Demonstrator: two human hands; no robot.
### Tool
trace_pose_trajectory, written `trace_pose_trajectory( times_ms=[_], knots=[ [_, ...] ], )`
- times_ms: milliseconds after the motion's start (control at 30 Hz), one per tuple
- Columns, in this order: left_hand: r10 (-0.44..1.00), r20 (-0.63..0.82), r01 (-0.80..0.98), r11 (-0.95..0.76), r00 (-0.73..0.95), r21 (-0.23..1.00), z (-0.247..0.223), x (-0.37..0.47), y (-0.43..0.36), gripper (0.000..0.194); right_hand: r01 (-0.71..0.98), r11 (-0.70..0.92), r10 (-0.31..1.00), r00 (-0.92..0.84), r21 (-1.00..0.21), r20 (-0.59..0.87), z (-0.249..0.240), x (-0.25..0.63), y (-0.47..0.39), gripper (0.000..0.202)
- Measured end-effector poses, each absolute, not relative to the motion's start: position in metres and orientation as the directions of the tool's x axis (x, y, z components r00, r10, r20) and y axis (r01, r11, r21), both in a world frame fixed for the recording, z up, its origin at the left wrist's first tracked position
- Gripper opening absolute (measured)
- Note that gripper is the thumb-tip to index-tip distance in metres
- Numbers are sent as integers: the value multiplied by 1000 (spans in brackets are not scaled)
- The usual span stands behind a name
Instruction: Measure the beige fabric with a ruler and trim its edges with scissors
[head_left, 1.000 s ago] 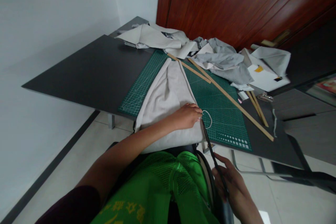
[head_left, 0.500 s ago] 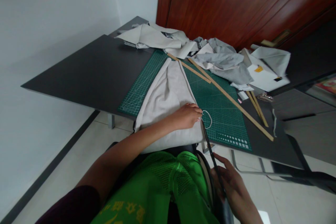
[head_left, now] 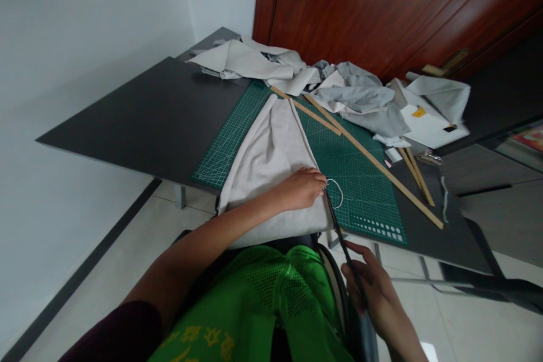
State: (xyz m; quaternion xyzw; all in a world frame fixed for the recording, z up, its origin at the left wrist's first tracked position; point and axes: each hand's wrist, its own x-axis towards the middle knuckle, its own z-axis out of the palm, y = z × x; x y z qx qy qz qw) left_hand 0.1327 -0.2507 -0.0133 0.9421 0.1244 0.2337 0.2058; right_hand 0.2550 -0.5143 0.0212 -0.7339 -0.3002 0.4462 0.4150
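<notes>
A pale beige fabric piece [head_left: 275, 141] lies over the cutting mat and hangs past the table's front edge, towards my lap. My left hand [head_left: 307, 186] is closed on its right edge, fingers pinched together where a white cord loop [head_left: 340, 192] and the upper end of a thin dark strip [head_left: 335, 220] meet. From there the strip runs down to my right hand [head_left: 369, 280], which is below the table edge with its fingers curled around it.
A green cutting mat [head_left: 352, 169] lies on the dark table [head_left: 139, 107]. Crumpled grey fabric [head_left: 356, 90] and pale fabric [head_left: 246, 59] are piled at the back. Long wooden strips [head_left: 373, 161] cross the mat. A white box [head_left: 424, 119] stands at the right.
My right hand has shifted slightly to the right along with the dark strip. My left hand keeps its place on the fabric edge.
</notes>
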Motion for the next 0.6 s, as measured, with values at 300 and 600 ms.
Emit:
trace_pose_trajectory(
  times_ms=[300, 600],
  knots=[
    [339, 383, 228, -924, 859, 306, -10, 130, -252, 27, 20, -486, 803, 405, -874, -437, 10, 260, -515, 66],
    [381, 363, 260, -904, 850, 340, -16, 130, -251, 33, 94, -473, 820, 412, -876, -398, 29, 249, -514, 70]
  ],
)
